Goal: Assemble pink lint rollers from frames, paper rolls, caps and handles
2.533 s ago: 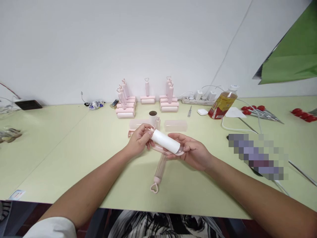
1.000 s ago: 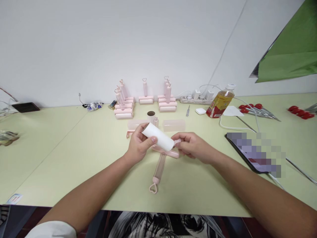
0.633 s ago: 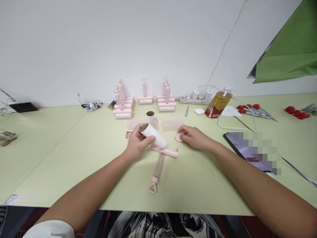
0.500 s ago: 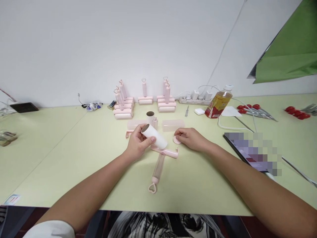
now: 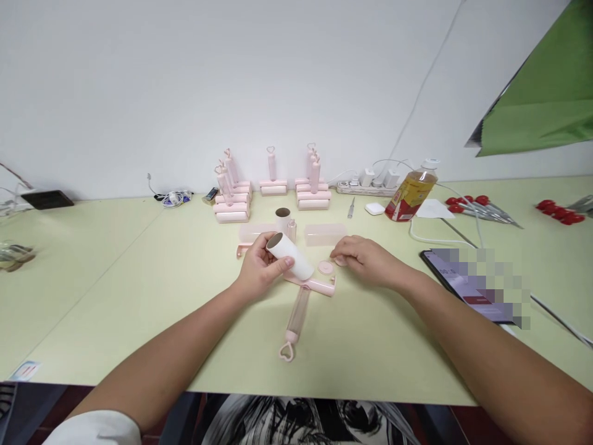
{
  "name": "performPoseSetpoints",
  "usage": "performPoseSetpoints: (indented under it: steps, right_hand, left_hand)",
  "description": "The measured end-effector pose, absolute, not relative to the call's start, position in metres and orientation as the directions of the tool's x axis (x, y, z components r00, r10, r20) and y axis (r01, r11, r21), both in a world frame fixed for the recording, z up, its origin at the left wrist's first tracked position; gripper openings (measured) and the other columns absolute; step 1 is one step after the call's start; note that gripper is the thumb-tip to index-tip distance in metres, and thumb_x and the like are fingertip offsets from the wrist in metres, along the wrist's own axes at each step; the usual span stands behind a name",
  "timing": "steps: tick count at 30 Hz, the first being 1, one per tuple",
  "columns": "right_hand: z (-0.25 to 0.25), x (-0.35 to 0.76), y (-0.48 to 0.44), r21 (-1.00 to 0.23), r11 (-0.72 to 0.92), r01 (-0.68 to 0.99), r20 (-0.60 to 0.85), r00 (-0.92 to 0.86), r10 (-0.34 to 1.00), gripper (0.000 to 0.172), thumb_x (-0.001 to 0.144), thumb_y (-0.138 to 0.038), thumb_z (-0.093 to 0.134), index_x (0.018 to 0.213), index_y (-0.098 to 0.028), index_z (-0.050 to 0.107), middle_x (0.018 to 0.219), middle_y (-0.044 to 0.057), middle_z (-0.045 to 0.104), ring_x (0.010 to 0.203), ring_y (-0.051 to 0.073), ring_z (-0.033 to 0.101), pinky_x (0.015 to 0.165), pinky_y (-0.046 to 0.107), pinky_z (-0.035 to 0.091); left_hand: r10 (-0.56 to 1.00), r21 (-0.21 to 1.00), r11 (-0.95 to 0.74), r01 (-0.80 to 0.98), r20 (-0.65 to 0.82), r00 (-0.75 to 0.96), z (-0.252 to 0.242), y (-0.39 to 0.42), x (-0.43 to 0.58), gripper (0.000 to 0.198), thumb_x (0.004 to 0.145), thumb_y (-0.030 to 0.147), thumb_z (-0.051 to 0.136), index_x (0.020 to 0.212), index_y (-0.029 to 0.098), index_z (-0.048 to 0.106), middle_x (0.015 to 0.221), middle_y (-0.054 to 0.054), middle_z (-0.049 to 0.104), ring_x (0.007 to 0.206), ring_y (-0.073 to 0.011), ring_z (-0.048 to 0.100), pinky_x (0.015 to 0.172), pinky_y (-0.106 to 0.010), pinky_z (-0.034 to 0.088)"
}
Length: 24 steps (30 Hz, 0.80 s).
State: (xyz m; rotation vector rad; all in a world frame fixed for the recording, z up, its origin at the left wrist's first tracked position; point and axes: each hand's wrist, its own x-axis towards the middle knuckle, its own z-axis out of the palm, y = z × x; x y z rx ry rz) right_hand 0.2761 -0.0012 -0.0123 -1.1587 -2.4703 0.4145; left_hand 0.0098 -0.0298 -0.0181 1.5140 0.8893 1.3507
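My left hand (image 5: 260,272) is wrapped round a white lint roller refill (image 5: 293,256), tilted, with its open brown cardboard end toward the upper left. Below it on the table lies a pink lint roller handle (image 5: 299,312) with a heart-shaped loop, its crossbar partly behind the roll. My right hand (image 5: 365,261) has its fingertips closed over a small pink round cap (image 5: 340,261), mostly covered by the fingers. A second pink round cap (image 5: 325,267) lies flat just left of those fingers.
Behind my hands stand another roll (image 5: 283,217) and translucent pink covers (image 5: 325,233). Assembled lint rollers (image 5: 232,213) line the wall. To the right are a drink bottle (image 5: 411,191), a power strip (image 5: 365,188), red-handled tools (image 5: 482,210) and a phone (image 5: 456,284) with cables.
My right hand has shifted slightly right, off one pink cap and onto another. The first cap now lies uncovered. My left hand still holds the roll in nearly the same place.
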Motion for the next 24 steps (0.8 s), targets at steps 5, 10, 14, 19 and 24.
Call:
performPoseSetpoints:
  steps: [5,10,14,19,24]
  right_hand:
    - [-0.020,0.270,-0.008,-0.375,0.643,0.668,0.069,-0.671,0.738,0.051,0.078,-0.001,0.043,0.112,-0.025,0.072,0.103,0.009,0.067,0.098,0.024,0.060,0.084,0.034,0.047]
    - [-0.020,0.263,-0.010,-0.391,0.609,0.690,0.052,-0.644,0.763,0.046,0.083,-0.004,0.040,0.113,-0.021,0.071,0.105,0.011,0.065,0.095,0.023,0.061,0.085,0.035,0.048]
    - [-0.009,0.258,-0.017,-0.454,0.599,0.660,0.216,-0.571,0.792,0.043,0.089,-0.016,0.045,0.129,-0.023,0.060,0.117,0.011,0.062,0.103,0.027,0.059,0.087,0.041,0.049]
    - [-0.011,0.242,-0.034,-0.874,0.395,0.284,0.268,-0.397,0.878,0.071,0.078,-0.039,0.072,0.139,-0.028,0.039,0.113,0.008,0.060,0.091,0.023,0.062,0.077,0.037,0.053]
    - [-0.005,0.233,-0.038,-0.960,0.273,-0.058,0.279,-0.199,0.939,0.048,0.072,-0.044,0.076,0.110,-0.024,0.055,0.099,0.007,0.059,0.085,0.021,0.060,0.066,0.034,0.056]
  left_hand:
    - [0.922,0.934,-0.356,-0.036,0.358,0.145,-0.018,-0.030,0.010,0.048,0.067,0.041,0.079,0.102,0.017,0.057,0.088,-0.004,0.061,0.079,-0.0154,0.057,0.067,-0.027,0.048]
    - [0.928,0.937,-0.339,-0.083,0.348,0.132,-0.018,-0.029,0.010,0.048,0.066,0.038,0.081,0.101,0.017,0.055,0.087,-0.003,0.060,0.076,-0.0133,0.058,0.065,-0.025,0.049]
    - [0.963,0.954,-0.235,-0.184,0.254,0.090,-0.017,-0.030,0.015,0.055,0.065,0.041,0.081,0.101,0.020,0.047,0.086,-0.001,0.061,0.067,-0.0135,0.064,0.057,-0.026,0.053]
    - [0.971,0.954,-0.074,-0.290,0.136,0.198,-0.015,-0.041,0.028,0.060,0.064,0.039,0.083,0.101,0.022,0.039,0.094,-0.002,0.063,0.075,-0.0202,0.071,0.061,-0.032,0.059]
    - [0.936,0.979,-0.063,-0.195,0.125,0.330,-0.018,-0.048,0.033,0.056,0.070,0.041,0.079,0.108,0.022,0.043,0.083,0.001,0.060,0.056,-0.0107,0.060,0.045,-0.021,0.047]
